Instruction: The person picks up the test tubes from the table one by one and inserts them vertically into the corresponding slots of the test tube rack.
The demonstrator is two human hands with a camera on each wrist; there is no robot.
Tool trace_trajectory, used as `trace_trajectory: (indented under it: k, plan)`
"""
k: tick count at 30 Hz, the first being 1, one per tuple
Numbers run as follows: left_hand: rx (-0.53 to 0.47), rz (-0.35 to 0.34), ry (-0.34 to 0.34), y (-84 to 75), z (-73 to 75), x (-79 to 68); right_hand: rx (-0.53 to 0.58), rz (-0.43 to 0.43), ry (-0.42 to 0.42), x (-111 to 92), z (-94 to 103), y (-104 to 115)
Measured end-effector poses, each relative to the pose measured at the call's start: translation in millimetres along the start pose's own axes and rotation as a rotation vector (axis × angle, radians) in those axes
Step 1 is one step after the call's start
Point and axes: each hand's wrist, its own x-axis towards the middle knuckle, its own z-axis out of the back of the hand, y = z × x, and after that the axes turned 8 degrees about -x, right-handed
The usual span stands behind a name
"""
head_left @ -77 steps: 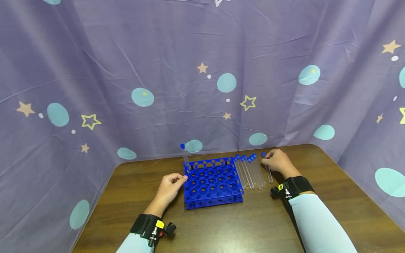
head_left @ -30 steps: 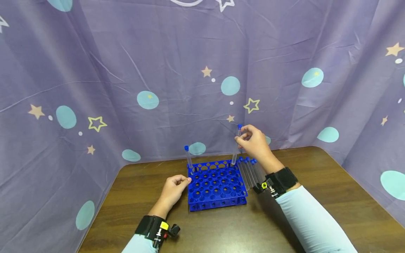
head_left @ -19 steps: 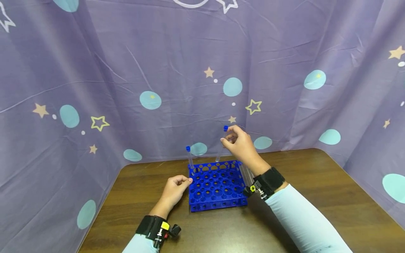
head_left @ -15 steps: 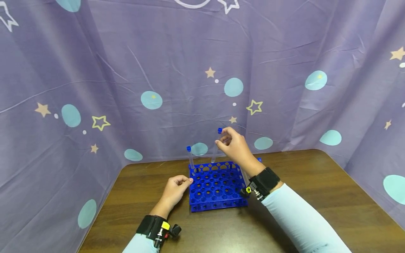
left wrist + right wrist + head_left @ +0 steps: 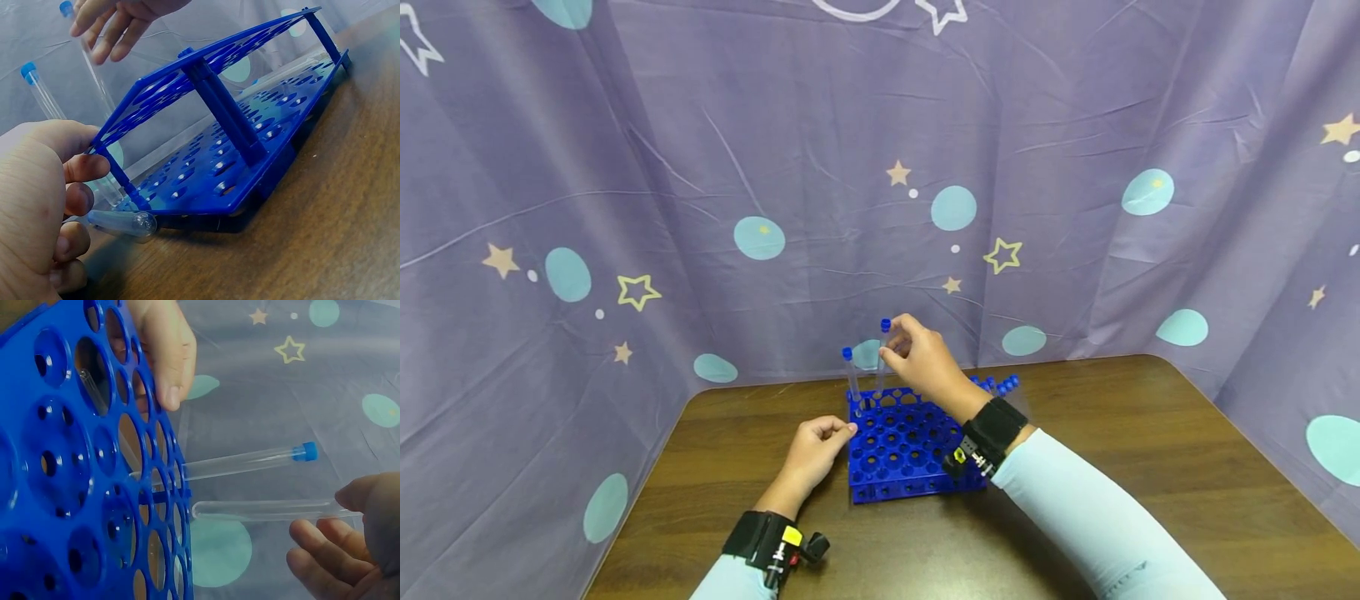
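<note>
Thumb and fingertips of my left hand (image 5: 811, 447) pinch the left edge of the blue test tube rack (image 5: 904, 485). Below its curled fingers, the left wrist view shows the rounded clear end of another tube (image 5: 128, 223). My right hand (image 5: 925, 360) pinches a blue-capped test tube (image 5: 882, 362) near its cap. That tube stands nearly upright, its rounded bottom right at the holes of the rack's upper plate in the right wrist view. Beside it, a second blue-capped test tube (image 5: 244, 464) leans in a hole at the rack's back left corner.
Several blue-capped tubes (image 5: 1009, 385) lie on the wooden table (image 5: 1135, 450) right of the rack, partly hidden behind my right forearm. A purple patterned curtain (image 5: 820, 167) hangs behind the table.
My right hand has picked up a tube from the table's right side, carried it left over the rack, and lowered it at the back left. The left hand keeps its place at the rack.
</note>
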Motion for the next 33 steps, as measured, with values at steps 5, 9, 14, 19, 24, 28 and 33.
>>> trace_trajectory:
  k: [5, 9, 14, 19, 24, 28, 33]
  plan:
    - [-0.006, 0.013, 0.009, 1.5, 0.8, 1.7, -0.033, -0.021, 0.046, 1.6, -5.9, 4.5]
    - [-0.007, 0.011, 0.008, 2.0, 0.7, 2.3, -0.074, -0.005, 0.083, 2.0, -11.7, 5.2]
    - [-0.007, 0.005, 0.007, 1.3, -0.3, 1.2, -0.114, -0.006, 0.125, 0.4, -19.9, 3.0]
    - [-0.01, -0.002, 0.002, 1.3, -0.2, 0.8, -0.123, -0.011, 0.153, -2.0, -27.7, 0.5]
    - [-0.007, 0.004, -0.001, 2.4, -0.2, 1.4, -0.147, -0.022, 0.168, -4.2, -31.5, 0.7]
    - [0.001, 0.01, 0.005, 3.7, 0.5, 2.0, -0.16, -0.035, 0.171, -4.8, -31.8, 0.6]
    - [0.006, 0.009, 0.011, 3.3, 1.8, 2.3, -0.18, -0.032, 0.189, -5.7, -30.8, 1.0]
